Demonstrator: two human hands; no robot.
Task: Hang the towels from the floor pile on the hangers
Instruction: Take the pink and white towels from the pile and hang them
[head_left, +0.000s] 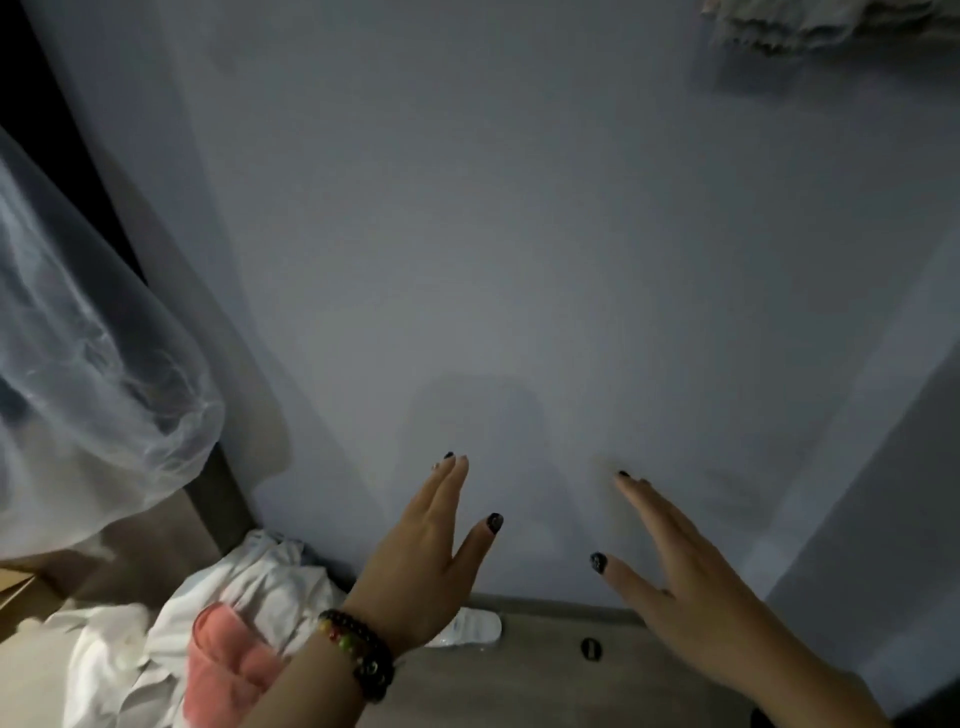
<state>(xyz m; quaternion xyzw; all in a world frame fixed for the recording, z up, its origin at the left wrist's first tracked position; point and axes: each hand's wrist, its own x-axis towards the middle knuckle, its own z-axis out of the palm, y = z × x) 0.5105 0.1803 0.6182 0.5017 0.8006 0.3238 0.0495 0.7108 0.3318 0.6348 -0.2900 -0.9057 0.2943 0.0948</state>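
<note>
A pile of towels lies on the floor at the lower left: crumpled white towels (244, 587) with a pink towel (228, 660) on top. My left hand (423, 566), with a beaded bracelet on the wrist, reaches forward with straight fingers and holds nothing, just right of the pile. My right hand (685, 587) stretches out the same way, empty, in front of the pale wall. A frilly pale cloth (831, 23) hangs at the top right corner. No hanger shows.
A pale wall (519, 234) fills most of the view. A sheer white curtain (93, 374) hangs at the left. A small white plastic object (472, 631) lies on the grey floor beside a dark round spot (590, 648).
</note>
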